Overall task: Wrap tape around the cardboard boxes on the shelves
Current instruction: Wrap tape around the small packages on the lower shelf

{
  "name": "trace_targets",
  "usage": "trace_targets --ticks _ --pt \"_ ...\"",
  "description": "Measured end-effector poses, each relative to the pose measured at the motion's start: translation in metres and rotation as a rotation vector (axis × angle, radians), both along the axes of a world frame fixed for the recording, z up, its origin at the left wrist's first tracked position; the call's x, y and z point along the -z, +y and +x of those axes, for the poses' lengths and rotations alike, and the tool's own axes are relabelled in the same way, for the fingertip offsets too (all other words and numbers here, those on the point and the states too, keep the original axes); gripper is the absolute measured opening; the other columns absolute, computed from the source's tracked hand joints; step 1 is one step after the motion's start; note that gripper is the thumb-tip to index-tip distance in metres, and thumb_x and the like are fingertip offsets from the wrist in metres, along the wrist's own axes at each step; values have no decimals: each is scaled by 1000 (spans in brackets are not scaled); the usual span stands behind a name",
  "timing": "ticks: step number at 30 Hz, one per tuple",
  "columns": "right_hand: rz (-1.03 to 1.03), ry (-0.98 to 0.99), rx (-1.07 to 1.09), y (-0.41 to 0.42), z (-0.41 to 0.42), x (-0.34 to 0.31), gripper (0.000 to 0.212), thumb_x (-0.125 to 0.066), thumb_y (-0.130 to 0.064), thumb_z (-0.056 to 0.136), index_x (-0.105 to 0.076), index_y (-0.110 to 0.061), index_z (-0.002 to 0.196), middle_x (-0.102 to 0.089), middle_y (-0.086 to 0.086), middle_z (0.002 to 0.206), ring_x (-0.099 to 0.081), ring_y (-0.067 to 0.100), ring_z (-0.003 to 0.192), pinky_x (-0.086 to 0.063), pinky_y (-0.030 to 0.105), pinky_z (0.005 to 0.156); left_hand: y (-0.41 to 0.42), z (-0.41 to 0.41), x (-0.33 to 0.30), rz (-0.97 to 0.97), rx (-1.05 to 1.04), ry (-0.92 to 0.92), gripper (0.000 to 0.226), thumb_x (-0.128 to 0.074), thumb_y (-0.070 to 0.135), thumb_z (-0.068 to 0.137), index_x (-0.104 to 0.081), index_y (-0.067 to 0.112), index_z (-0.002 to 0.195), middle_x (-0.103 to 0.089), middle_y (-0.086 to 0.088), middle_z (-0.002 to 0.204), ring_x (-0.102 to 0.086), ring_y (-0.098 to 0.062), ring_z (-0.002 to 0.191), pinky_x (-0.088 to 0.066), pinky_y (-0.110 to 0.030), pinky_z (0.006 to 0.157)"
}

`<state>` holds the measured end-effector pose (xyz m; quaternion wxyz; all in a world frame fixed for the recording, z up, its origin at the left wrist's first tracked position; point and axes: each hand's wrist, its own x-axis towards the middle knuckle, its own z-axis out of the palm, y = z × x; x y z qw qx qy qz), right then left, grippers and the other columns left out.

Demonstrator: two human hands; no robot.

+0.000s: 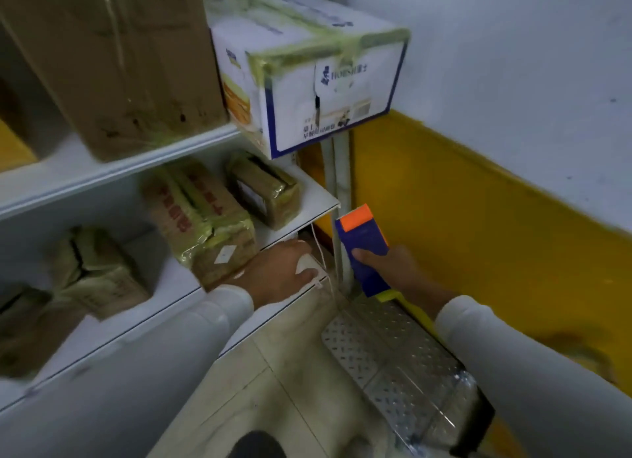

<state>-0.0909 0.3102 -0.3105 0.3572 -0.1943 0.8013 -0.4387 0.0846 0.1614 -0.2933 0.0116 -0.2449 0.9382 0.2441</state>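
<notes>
My right hand (393, 266) grips a blue tape dispenser (366, 252) with an orange top, held upright just right of the shelf corner. My left hand (284, 273) rests on the lower shelf's right end, fingers curled round a small white object (306, 264) with a thin white cord. Just left of that hand lies a brown cardboard box (201, 218) with red print, wrapped in yellowish tape. A smaller taped box (263, 190) sits behind it. On the shelf above stand a white and blue box (307, 71) with tape bands and a large brown box (116, 57).
More taped brown boxes (92, 273) lie at the left of the lower shelf (164, 307). A perforated metal step (393, 351) stands on the floor below my hands. The wall (478, 201) on the right is yellow below and white above.
</notes>
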Motion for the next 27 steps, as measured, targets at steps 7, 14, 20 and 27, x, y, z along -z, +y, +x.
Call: trace_targets --ticks 7,14,20,27 --pt "-21 -109 -108 -38 -21 25 34 -74 -33 83 -67 -8 105 -72 7 99 -66 15 80 -53 29 65 -24 -6 12 16 -189 -46 53 -58 38 92 -48 11 136 -51 -7 138 -47 -23 126 -32 -25 101" --pt "66 -111 -190 -74 -23 48 38 -72 -39 84 -63 -9 106 -66 -1 86 -64 15 79 -46 23 61 -57 -21 39 40 -234 -1 51 -58 39 92 -50 13 135 -54 -7 134 -57 -23 112 -43 -26 78" --pt "100 -130 -188 -91 -40 65 26 -73 -39 83 -63 -16 85 -68 0 81 -66 18 76 -51 29 64 -69 -38 61 48 -231 -21 49 -56 41 92 -52 14 132 -57 -6 131 -53 -23 116 -39 -28 94" --pt "114 -178 -208 -102 -67 84 25 -76 -35 81 -64 -13 83 -70 10 87 -67 22 76 -53 34 71 -78 -60 73 80 -284 -49 50 -56 39 93 -49 14 135 -52 -5 137 -50 -22 122 -35 -27 99"
